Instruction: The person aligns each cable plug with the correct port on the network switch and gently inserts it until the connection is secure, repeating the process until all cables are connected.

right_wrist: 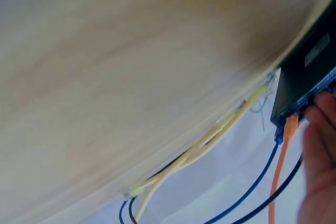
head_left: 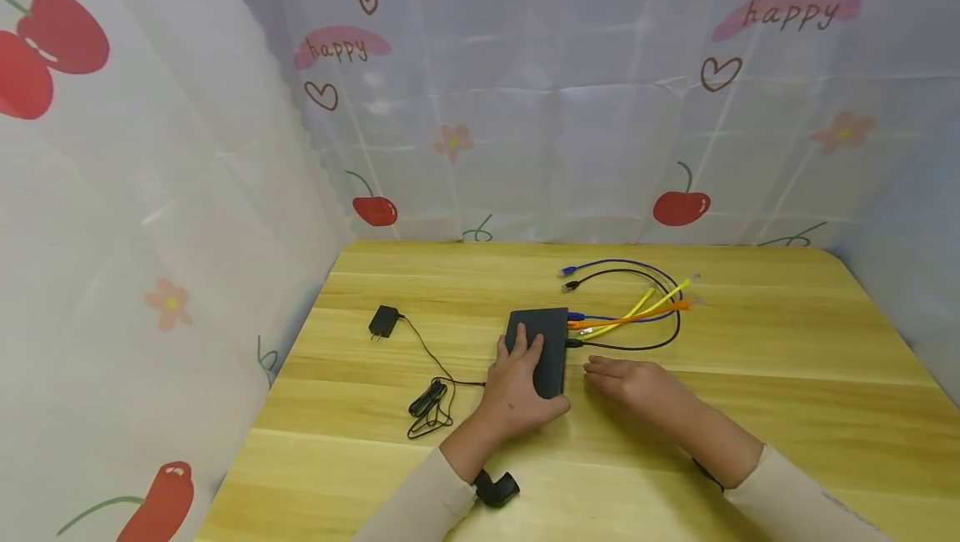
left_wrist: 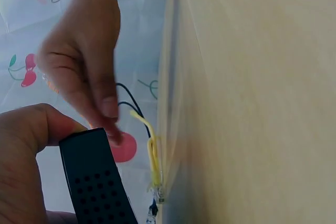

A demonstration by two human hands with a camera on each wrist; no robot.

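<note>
My left hand (head_left: 513,388) grips a flat black network switch (head_left: 552,350), fingers spread over its top and thumb at its near edge. Vent holes show on the switch (left_wrist: 100,182) in the left wrist view. A blue cable (right_wrist: 257,174), an orange cable (right_wrist: 275,182) and a black cable (head_left: 637,348) run from its right side. Beside these plugs is my right hand (head_left: 645,392), fingers together and nothing visible in them. In the right wrist view, its fingertips are close to the port side; contact is unclear. A yellow cable (head_left: 637,317) lies crossed with the orange one.
Left of the switch, a black power adapter (head_left: 384,321) lies on the wooden table (head_left: 360,459), its cord (head_left: 429,400) bundled and leading towards the switch. A black elbow-shaped piece (head_left: 498,489) is near my left sleeve. Printed curtains (head_left: 525,125) surround the table's back and sides.
</note>
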